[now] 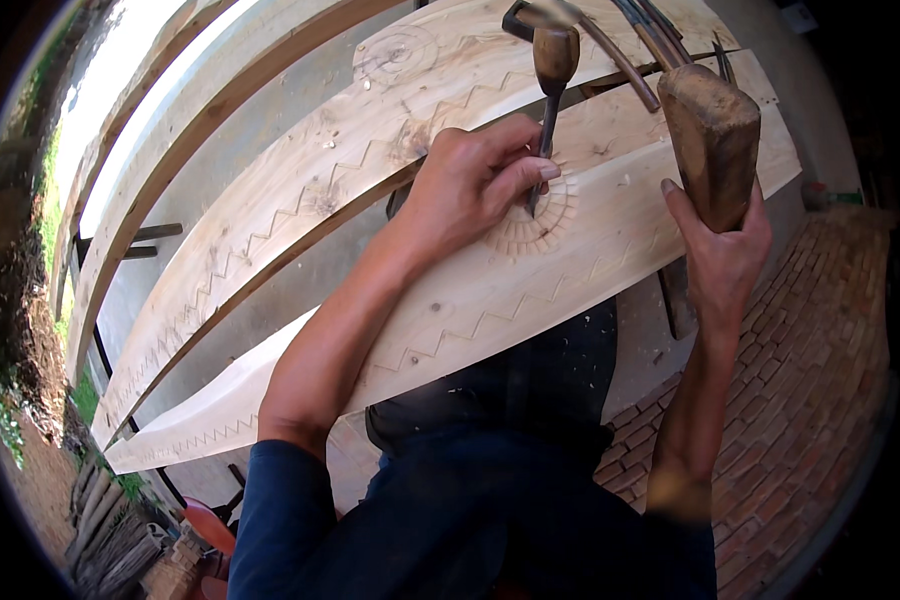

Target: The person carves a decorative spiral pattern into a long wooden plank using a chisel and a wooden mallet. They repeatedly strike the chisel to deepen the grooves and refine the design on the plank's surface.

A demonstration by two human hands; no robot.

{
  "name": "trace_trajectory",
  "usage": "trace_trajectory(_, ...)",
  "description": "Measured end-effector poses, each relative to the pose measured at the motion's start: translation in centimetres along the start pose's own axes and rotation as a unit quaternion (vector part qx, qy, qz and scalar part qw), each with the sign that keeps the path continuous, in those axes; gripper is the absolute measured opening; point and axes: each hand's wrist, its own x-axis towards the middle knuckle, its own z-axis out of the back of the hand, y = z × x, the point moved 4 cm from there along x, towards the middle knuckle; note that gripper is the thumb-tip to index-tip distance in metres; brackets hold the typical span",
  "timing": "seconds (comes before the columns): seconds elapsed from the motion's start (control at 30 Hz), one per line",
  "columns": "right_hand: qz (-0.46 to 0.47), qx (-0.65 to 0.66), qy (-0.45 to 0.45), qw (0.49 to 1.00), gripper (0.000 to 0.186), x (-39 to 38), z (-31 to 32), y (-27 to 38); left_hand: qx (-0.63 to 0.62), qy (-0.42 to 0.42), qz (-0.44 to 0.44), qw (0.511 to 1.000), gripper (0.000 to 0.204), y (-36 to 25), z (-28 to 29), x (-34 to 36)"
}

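Observation:
My left hand (pixel 480 182) is closed round the shank of a wood chisel (pixel 555 60), which stands nearly upright with its wooden handle at the top. Its tip meets a round carved rosette (pixel 532 235) on a pale wooden board (pixel 460 300). A zigzag line is carved along that board's near side. In my right hand (pixel 722 240) is a worn wooden mallet (pixel 712 135), its block-shaped head raised above the board's right end, apart from the chisel. The fingers wrap round below the head, and the handle is mostly hidden by the hand.
A second board (pixel 300 205) with zigzag carving lies beyond the first, and plain curved beams (pixel 185 130) lie farther left. Several hand tools (pixel 655 35) rest at the far right end. Brick paving (pixel 770 400) is at the right, stacked sticks (pixel 105 520) at the lower left.

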Motion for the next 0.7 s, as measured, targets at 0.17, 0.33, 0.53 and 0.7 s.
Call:
trace_trajectory(0.17,0.001,-0.033,0.008,0.999,0.061,-0.08,-0.12,0.11,0.004,-0.008,-0.016,1.0,0.016,0.24,0.07,0.01)
trace_trajectory(0.33,0.0,-0.032,0.006,0.999,0.059,-0.11,-0.24,0.11,-0.002,-0.003,-0.01,1.0,0.017,0.24,0.03,-0.02)
trace_trajectory(0.53,0.002,-0.033,0.016,0.999,0.059,-0.12,-0.41,-0.43,0.018,0.004,-0.008,1.0,0.016,0.23,0.22,0.09)
trace_trajectory(0.7,-0.001,-0.029,0.021,0.999,0.06,-0.29,-0.87,-0.57,0.031,0.027,0.002,0.999,0.015,-0.38,0.25,0.11)
